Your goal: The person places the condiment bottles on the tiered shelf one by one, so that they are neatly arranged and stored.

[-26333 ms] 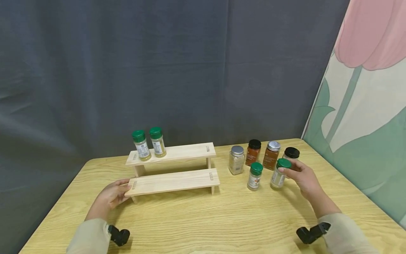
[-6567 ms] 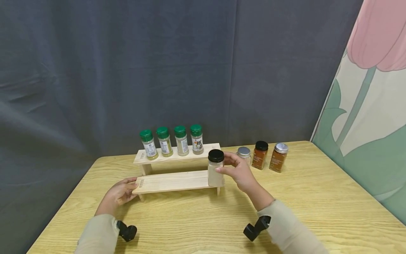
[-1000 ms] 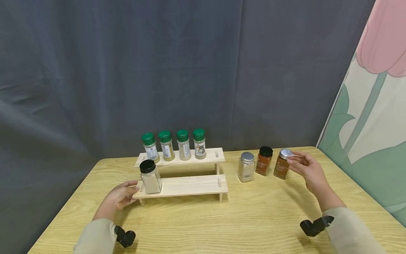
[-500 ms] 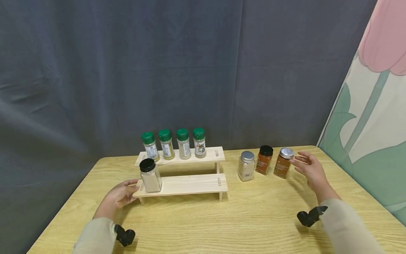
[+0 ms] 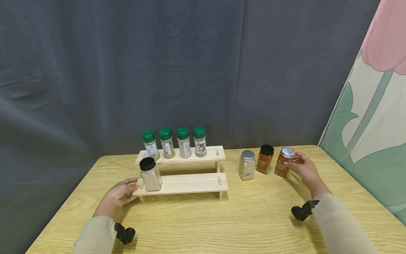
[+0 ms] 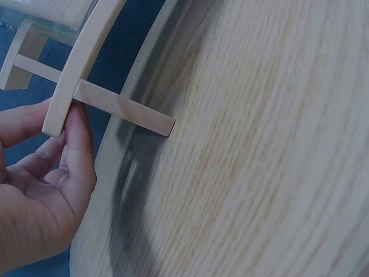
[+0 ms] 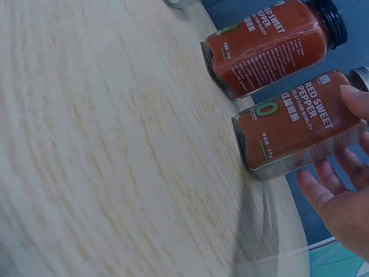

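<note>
My left hand [image 5: 123, 193] pinches the left end of the lower board of a two-tier wooden spice rack [image 5: 193, 183]; the left wrist view shows its thumb and fingers on either side of the board. A black-lidded jar of pale powder [image 5: 151, 179] stands at that end. On the upper tier, several green-capped spice bottles [image 5: 200, 143] line up. My right hand [image 5: 306, 171] holds a silver-lidded red sweet pepper jar [image 5: 281, 166], thumb on its front near the lid and fingers around its far side. This jar stands upright on the table.
Left of the held jar stand a black-lidded red pepper jar [image 5: 264, 160] and a silver-lidded jar of pale contents [image 5: 246, 166]. A dark curtain [image 5: 177, 70] hangs behind the wooden table [image 5: 203, 225]. A tulip-patterned panel [image 5: 374, 123] borders the right side.
Over the longer span, green-capped bottles and the black-lidded pale jar came onto the rack. In the last second the right hand drew back from the silver-lidded pepper jar, then closed around it lower down.
</note>
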Motion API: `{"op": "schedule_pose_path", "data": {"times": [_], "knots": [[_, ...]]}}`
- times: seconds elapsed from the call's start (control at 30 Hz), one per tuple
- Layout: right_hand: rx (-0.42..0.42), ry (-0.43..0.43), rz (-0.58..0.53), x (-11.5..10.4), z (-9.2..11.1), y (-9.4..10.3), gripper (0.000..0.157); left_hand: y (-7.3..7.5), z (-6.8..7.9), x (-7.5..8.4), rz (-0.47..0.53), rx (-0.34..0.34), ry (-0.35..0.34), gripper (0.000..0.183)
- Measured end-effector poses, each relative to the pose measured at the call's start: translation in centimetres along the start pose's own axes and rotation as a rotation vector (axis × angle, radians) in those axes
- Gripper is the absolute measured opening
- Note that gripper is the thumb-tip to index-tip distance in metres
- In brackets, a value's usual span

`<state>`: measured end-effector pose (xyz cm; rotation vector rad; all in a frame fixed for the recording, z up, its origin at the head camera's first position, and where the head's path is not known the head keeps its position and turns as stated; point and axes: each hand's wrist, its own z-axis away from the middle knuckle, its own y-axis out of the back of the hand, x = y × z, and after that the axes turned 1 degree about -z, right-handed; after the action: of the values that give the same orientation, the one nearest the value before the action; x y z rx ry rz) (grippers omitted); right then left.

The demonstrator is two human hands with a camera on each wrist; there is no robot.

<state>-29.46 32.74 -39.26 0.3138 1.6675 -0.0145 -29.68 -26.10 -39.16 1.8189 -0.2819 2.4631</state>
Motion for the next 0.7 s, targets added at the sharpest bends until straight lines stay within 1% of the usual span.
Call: {"op": "schedule_pose_path", "data": {"times": [0.03, 0.1, 0.3, 0.4, 0.63, 0.67, 0.7], "knots": [[0.003, 0.003, 0.021, -0.4, 0.2, -0.3, 0.072, 0.0, 0.0, 0.0, 0.002, -0.005, -0.001, 0.06], [-0.022, 0.02, 0.077, -1.1, 0.5, -0.5, 0.074, 0.0, 0.1, 0.1, 0.006, -0.008, -0.001, 0.061], [-0.016, 0.01, 0.15, -1.7, 0.6, -0.9, 0.067, 0.0, 0.2, 0.1, 0.01, 0.006, 0.005, 0.06], [-0.014, 0.018, 0.166, -1.8, 0.6, -0.9, 0.066, -0.1, 0.2, 0.1, -0.001, 0.009, 0.007, 0.059], [0.03, 0.031, 0.216, -1.6, 0.6, -0.9, 0.068, -0.2, 0.1, 0.3, -0.009, 0.023, 0.01, 0.059], [0.036, 0.03, 0.215, -1.6, 0.7, -0.8, 0.068, -0.2, 0.1, 0.3, -0.012, 0.02, 0.009, 0.059], [0.057, 0.015, 0.181, -1.5, 0.6, -0.8, 0.068, -0.2, 0.1, 0.3, -0.013, 0.022, 0.01, 0.059]]}}
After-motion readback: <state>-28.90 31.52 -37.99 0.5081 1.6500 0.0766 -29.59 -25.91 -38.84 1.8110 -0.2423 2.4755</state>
